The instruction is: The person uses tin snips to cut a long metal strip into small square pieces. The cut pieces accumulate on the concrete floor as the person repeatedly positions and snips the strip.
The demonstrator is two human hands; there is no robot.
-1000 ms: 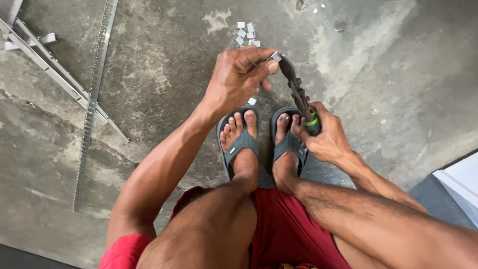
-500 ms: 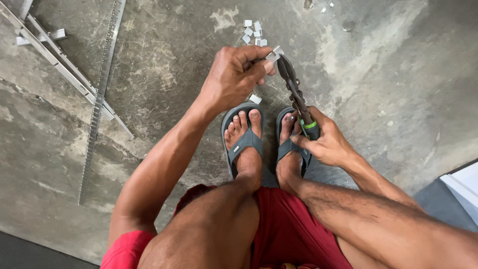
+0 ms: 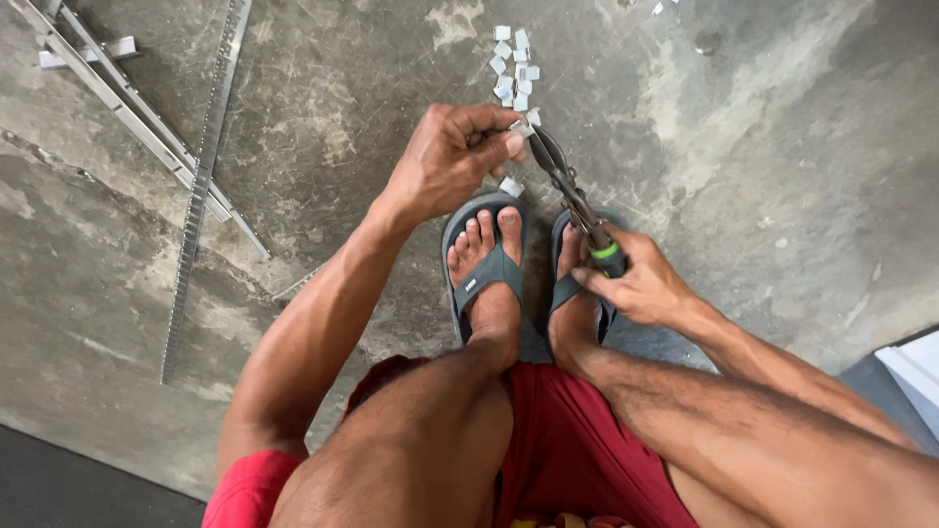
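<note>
Squatting over the concrete floor [image 3: 763,147], you have both hands raised in front of your feet. Your left hand [image 3: 452,156] is curled, its fingertips [image 3: 509,145] pinched on a small white piece [image 3: 520,128] that sits right at the tip of the pliers [image 3: 567,186]. Your right hand [image 3: 641,288] is wrapped around the handles of that tool, near the green band on the grip, and the dark metal head slants up and to the left toward the pinched piece. Whether the head is actually biting the piece or only touching it is too small to tell.

Below the hands, your feet rest in grey flip-flops [image 3: 486,269], close together, with the red shorts [image 3: 558,450] filling the lower middle of the view. Another white piece [image 3: 511,186] lies on the floor just beside the toe of the left sandal, under your left hand.

A little pile of similar white pieces [image 3: 514,66] lies on the floor beyond the hands, near them but not touching. Far off to the left, well apart from everything you hold, long metal rails [image 3: 137,127] lie at a slant, and a toothed metal strip [image 3: 196,196] crosses them and runs down toward you. At the right edge a pale flat object [image 3: 915,372] pokes into view.
</note>
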